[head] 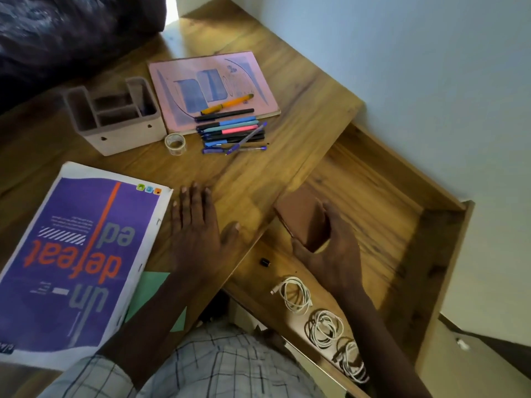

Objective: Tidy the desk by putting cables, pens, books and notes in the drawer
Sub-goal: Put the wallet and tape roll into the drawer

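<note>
Cables (321,326) sit in the drawer (382,196), right hand (333,254) grips a brown pad (301,216), left hand (195,225) lies flat-fingered; pens (232,133) at twelve o'clock, purple book (71,254) at eight remain

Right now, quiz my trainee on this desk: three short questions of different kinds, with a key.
1. True or false: the pens already lie in the drawer.
2. Of left hand and right hand, which grips the brown notebook: A) left, B) right?
3. Fill in: the orange pen lies on the ___ book.
Key: 1 false; 2 B; 3 pink.
</note>
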